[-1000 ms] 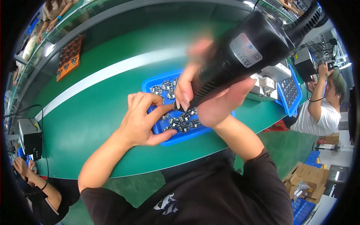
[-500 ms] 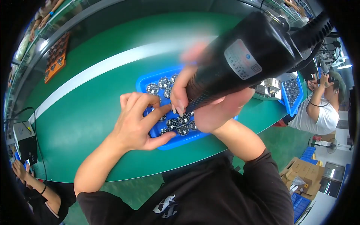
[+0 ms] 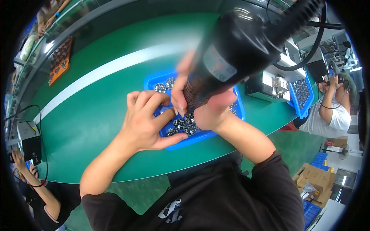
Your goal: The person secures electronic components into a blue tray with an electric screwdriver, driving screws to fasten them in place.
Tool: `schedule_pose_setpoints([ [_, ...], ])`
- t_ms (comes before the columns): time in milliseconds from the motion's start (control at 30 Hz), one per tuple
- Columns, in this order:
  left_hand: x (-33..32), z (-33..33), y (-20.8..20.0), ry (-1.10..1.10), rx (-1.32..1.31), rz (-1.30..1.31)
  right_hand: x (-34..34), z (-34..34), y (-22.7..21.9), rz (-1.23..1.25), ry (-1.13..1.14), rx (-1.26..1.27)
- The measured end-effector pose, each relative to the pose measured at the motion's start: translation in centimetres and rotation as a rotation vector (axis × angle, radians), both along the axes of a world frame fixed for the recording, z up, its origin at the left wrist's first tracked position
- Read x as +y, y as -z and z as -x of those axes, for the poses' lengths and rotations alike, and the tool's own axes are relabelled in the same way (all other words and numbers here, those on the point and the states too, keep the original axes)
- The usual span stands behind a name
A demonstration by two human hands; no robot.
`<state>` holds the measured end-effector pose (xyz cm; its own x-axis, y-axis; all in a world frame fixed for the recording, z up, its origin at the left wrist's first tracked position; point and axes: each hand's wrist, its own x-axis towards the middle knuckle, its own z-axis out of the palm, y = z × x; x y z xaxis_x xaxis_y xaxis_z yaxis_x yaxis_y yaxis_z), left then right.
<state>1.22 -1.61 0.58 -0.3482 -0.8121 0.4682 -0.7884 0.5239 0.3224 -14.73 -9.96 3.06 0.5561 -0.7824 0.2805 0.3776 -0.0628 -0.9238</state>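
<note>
Several round boards (image 3: 179, 123) in blue tray (image 3: 240, 107), right hand (image 3: 210, 114) gripping tool (image 3: 235, 46), left hand (image 3: 144, 125) unclear

From my remote seat, I see a green tabletop (image 3: 88, 134) with a white stripe (image 3: 115, 64). On it sit the central blue tray (image 3: 185, 143), an orange tray (image 3: 58, 77) and a pale machine (image 3: 264, 85) — plus, apparently overhanging the right edge, another tray (image 3: 303, 112).

Right hand (image 3: 210, 113) hides the tip of the tool (image 3: 239, 48) over the tray (image 3: 241, 106), and the label (image 3: 219, 65) is kinda blurry.
</note>
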Motion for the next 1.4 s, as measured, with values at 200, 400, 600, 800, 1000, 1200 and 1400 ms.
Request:
schedule_pose_setpoints([
  [200, -0.3, 1.3, 0.0, 0.0, -0.05, 0.06, -0.6, 1.5, -0.1, 0.076, 0.006, -0.085],
  [400, 0.5, 1.1, -0.3, 0.007, -0.154, 0.078, -1.3, 4.9, -3.3, 0.17, 0.09, -0.237],
  [600, 1.1, 0.6, 0.0, 0.019, -0.225, 0.082, -3.4, 14.9, -8.5, 0.275, 0.513, -0.107],
  [800, 0.2, 0.7, 0.4, 0.075, -0.217, 0.142, -6.4, 20.9, -9.1, 0.385, 0.773, -0.142],
  [1000, 0.5, 0.4, 0.0, 0.056, -0.223, 0.134, -7.7, 19.8, -7.0, 0.319, 0.709, -0.157],
  [1200, -0.2, 0.5, 0.0, 0.134, -0.169, 0.154, -6.4, 20.8, -6.2, 0.164, 0.516, -0.133],
  [1400, 0.6, 0.4, -1.7, 0.121, -0.116, 0.038, -2.8, 15.0, -7.4, 0.191, 0.12, -0.318],
])
